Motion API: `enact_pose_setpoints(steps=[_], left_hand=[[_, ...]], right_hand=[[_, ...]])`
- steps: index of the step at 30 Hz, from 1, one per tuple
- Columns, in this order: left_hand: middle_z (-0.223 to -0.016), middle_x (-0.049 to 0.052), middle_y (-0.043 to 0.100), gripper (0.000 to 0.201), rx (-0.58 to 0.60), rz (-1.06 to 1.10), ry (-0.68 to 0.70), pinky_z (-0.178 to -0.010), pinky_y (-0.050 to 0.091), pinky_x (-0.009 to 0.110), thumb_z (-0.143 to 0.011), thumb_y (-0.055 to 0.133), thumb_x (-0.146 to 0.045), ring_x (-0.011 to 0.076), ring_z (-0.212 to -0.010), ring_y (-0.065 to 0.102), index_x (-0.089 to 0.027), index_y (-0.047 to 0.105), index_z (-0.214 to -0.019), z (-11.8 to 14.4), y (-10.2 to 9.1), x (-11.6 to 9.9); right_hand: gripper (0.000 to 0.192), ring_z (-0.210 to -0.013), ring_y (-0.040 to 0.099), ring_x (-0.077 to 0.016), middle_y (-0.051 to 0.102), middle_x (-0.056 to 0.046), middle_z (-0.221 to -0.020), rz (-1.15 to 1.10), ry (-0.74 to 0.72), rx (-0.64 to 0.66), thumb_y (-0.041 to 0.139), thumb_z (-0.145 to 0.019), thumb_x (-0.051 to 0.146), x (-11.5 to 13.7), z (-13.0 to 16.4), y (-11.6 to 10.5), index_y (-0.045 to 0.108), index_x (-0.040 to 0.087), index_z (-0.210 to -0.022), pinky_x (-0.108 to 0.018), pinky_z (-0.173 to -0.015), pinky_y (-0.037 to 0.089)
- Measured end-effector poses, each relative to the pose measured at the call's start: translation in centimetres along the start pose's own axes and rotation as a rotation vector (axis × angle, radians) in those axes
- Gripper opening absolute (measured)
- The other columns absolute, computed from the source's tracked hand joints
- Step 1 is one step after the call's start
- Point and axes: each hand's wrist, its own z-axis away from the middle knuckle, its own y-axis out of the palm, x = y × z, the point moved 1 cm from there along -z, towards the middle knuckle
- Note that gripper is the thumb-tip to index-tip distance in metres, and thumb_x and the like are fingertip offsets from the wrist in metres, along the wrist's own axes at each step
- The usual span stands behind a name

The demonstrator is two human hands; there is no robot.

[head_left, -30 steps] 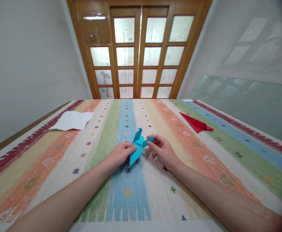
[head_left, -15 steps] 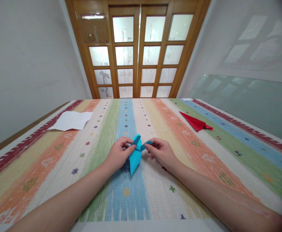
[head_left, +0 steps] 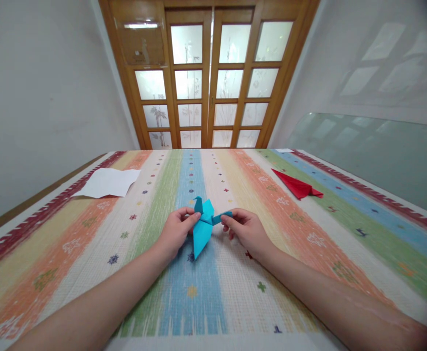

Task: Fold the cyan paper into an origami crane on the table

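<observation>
A blue origami crane (head_left: 203,234) is held between my two hands over the middle of the striped cloth. Its wings spread toward and away from me, and a bent head tip points up on the left. My left hand (head_left: 179,226) pinches the crane near the base of the head end, thumb on top. On the other side, my right hand (head_left: 244,226) grips the narrow tail between thumb and fingers. Part of the crane's left side is hidden behind my left fingers.
White paper (head_left: 107,183) lies at the left. A red folded paper piece (head_left: 296,185) rests on the right. The striped tablecloth (head_left: 155,287) covers the table, with a glass-paned wooden door (head_left: 209,78) beyond and walls on both sides.
My left hand has shifted slightly left and lower on the crane. The head end now tilts further left, and the crane looks more stretched between my hands.
</observation>
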Motion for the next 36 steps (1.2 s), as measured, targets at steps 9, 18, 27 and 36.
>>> enact_pose_setpoints(steps=[9, 18, 27, 36], left_hand=[[-0.068, -0.003, 0.061, 0.04, 0.026, 0.064, -0.021, -0.054, 0.043, 0.021, -0.069, 0.083, -0.045, 0.0097, -0.055, 0.055, -0.016, 0.061, -0.086, -0.5, -0.3, 0.6], [-0.07, -0.002, 0.062, 0.041, 0.036, 0.04, -0.02, -0.055, 0.046, 0.022, -0.068, 0.083, -0.046, 0.0103, -0.057, 0.056, -0.016, 0.061, -0.087, -0.8, -0.4, 0.7], [-0.083, 0.002, 0.063, 0.047, 0.088, -0.045, 0.057, -0.055, 0.049, 0.022, -0.073, 0.079, -0.049, 0.0118, -0.064, 0.059, -0.017, 0.064, -0.103, -1.1, -0.8, 0.9], [-0.081, 0.002, 0.06, 0.05, -0.024, -0.107, 0.15, -0.05, 0.047, 0.022, -0.087, 0.058, -0.057, 0.0117, -0.059, 0.058, -0.016, 0.058, -0.116, -1.9, -1.5, 1.9]], right_hand=[[0.02, -0.058, 0.059, -0.0141, 0.065, -0.001, -0.069, 0.031, -0.027, 0.005, 0.073, -0.082, 0.041, -0.2, 0.0, -0.1, 0.071, 0.021, -0.083, -0.024, -0.047, 0.049], [0.032, -0.059, 0.054, -0.0131, 0.061, 0.001, -0.075, 0.031, -0.079, 0.004, 0.074, -0.082, 0.042, -0.1, 0.0, 0.3, 0.068, 0.023, -0.107, -0.022, -0.046, 0.046], [0.021, -0.051, 0.052, -0.0109, 0.062, 0.002, -0.067, 0.072, -0.048, 0.005, 0.07, -0.083, 0.04, -0.2, 0.1, 0.4, 0.065, 0.02, -0.084, -0.023, -0.046, 0.044], [0.02, -0.064, 0.061, -0.0153, 0.067, -0.002, -0.075, 0.085, -0.09, -0.052, 0.07, -0.081, 0.04, 1.8, -0.6, -0.2, 0.065, 0.021, -0.086, -0.024, -0.047, 0.048]])
